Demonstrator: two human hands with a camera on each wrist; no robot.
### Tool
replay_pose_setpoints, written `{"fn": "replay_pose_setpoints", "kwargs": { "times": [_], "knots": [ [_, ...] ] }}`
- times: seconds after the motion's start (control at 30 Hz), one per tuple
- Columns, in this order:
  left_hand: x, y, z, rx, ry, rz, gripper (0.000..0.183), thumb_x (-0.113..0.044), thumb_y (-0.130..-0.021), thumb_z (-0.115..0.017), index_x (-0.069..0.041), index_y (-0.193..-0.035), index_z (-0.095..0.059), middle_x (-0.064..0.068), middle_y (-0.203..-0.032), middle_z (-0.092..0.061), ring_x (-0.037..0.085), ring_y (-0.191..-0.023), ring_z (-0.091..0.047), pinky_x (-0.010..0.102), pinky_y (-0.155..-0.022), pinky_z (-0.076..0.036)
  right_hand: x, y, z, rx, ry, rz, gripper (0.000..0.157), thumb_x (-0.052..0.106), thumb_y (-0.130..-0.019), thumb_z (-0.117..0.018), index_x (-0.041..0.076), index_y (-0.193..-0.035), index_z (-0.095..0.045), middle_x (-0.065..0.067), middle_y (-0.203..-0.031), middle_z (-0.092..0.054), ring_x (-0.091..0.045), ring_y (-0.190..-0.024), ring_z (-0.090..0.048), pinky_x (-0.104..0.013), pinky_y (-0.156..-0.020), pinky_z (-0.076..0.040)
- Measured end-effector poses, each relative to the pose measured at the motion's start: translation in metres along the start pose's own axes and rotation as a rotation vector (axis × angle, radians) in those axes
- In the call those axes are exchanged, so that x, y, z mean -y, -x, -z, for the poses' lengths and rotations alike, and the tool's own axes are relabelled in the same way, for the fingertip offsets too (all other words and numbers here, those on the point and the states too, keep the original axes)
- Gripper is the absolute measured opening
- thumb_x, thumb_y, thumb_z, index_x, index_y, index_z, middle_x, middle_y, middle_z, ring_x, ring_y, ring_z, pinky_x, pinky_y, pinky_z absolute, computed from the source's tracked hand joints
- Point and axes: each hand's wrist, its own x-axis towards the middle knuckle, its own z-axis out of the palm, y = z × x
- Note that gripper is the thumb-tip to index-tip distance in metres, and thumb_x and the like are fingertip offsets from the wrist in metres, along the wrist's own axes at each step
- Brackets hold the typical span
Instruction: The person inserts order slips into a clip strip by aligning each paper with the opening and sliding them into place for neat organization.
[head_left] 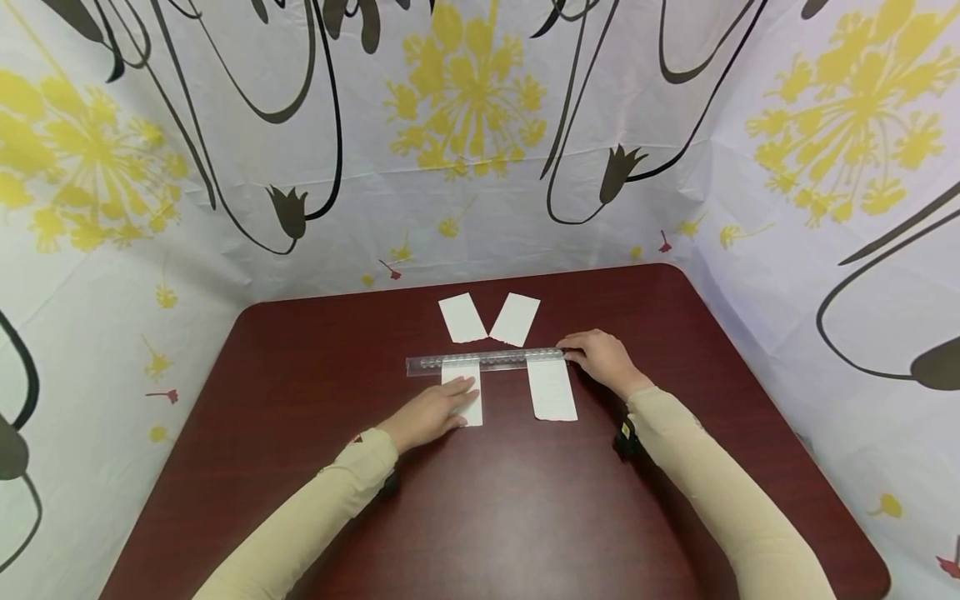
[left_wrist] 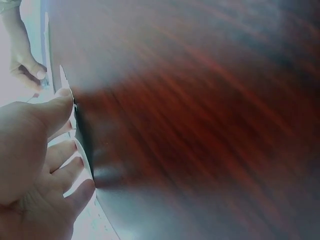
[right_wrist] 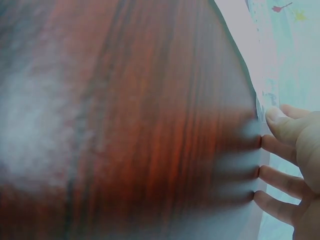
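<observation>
A clear plastic ruler lies crosswise over the upper ends of two white paper pieces. My right hand holds its right end between thumb and fingers; in the right wrist view the other fingertips touch the tabletop. With fingers stretched out, my left hand rests on the left paper piece, just below the ruler. The left wrist view has the thumb at that paper's edge. The right paper piece lies beside it, its lower edge uneven.
Beyond the ruler lie two more white paper pieces, one slanting left and one slanting right, their near corners close together. Everything lies on a dark red-brown wooden table. Patterned white cloth hangs around its back and sides.
</observation>
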Motion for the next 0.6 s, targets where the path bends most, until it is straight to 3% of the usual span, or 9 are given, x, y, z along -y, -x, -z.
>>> {"fn": "replay_pose_setpoints", "kwargs": {
  "times": [0.23, 0.6],
  "knots": [
    [0.0005, 0.0017, -0.0004, -0.003, -0.008, -0.002, 0.053, -0.022, -0.097, -0.063, -0.002, -0.144, -0.049, 0.019, -0.154, -0.043, 0.035, -0.144, -0.041, 0.045, -0.119, -0.037, 0.0034, -0.0020, 0.0026, -0.006, -0.002, 0.021, 0.025, 0.017, -0.091, -0.070, 0.015, -0.116, -0.075, -0.007, -0.114, -0.076, -0.030, -0.106, -0.069, -0.051, -0.087, -0.057],
    [0.0008, 0.0011, -0.0041, -0.013, -0.022, -0.015, 0.053, -0.024, -0.098, -0.062, -0.003, -0.145, -0.049, 0.017, -0.154, -0.044, 0.033, -0.144, -0.042, 0.042, -0.119, -0.037, 0.0049, -0.0034, 0.0066, 0.031, 0.003, 0.003, 0.027, 0.017, -0.092, -0.070, 0.015, -0.118, -0.074, -0.007, -0.115, -0.075, -0.031, -0.107, -0.068, -0.050, -0.088, -0.057]
  ]
}}
